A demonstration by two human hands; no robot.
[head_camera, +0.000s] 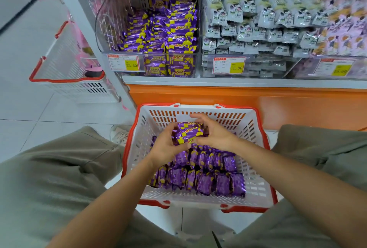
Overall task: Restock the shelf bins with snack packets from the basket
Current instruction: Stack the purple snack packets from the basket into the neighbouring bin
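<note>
A white basket with a red rim (139, 148) stands on the floor between my knees. Rows of purple snack packets (200, 182) lie in its near half. Over the middle of the basket I hold a small stack of purple-and-yellow packets (188, 132) between both hands. My left hand (166, 144) grips the stack from the left and below, and my right hand (212, 132) grips it from the right, fingers curled over its top. Above, a clear shelf bin (151, 63) holds many of the same purple packets.
A second clear bin (248, 65) to the right holds white and grey packets, and a third (333, 67) lies further right. An orange shelf base (258, 104) runs below the bins. Another white, red-rimmed basket (67, 75) sits at the left by the shelf post.
</note>
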